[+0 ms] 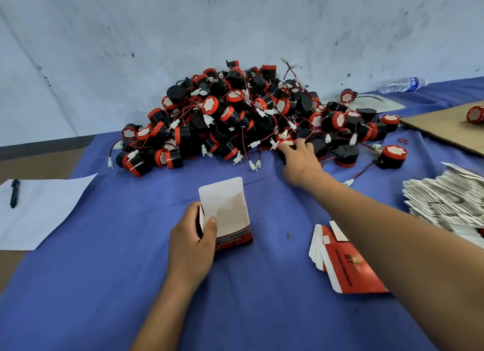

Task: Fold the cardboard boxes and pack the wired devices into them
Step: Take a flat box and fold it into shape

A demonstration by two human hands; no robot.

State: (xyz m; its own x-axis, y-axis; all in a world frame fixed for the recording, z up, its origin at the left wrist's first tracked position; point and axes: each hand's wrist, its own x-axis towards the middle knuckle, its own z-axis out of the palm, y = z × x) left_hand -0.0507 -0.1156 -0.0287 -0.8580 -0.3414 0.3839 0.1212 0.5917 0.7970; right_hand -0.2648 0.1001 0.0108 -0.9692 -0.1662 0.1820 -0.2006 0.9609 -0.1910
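left hand (192, 242): I grip the open box (227, 221) upright on the desk (104, 285) | right hand (301, 158): fingers closing on one device (285, 144) at the pile (235, 115) edge, grasp unclear | risk: tangled wires may drag neighbours; box may tip

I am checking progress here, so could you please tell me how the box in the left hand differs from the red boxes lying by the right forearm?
The held box is folded open with its flap up; the flat boxes lie unfolded, stacked. Both are red and white.
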